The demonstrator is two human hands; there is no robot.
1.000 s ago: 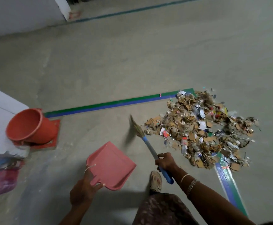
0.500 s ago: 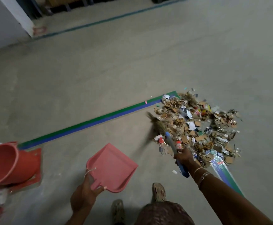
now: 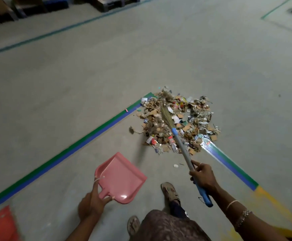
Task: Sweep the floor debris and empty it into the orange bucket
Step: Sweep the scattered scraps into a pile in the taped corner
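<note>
Over debris pile (image 3: 200,119), broom (image 3: 180,142) pointing bristles away-left, right hand (image 3: 203,176) gripping it, left hand (image 3: 91,204) gripping dustpan (image 3: 122,178)

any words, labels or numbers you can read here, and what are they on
No text can be read.
Some scraps in the debris pile look printed, but they are too small and blurred to read.
No lettering shows on the pink dustpan or the broom.

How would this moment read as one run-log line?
phase: sweeping | right hand: grips broom, bristles on debris pile | left hand: holds empty pink dustpan, apart from pile | debris: all on floor
</note>
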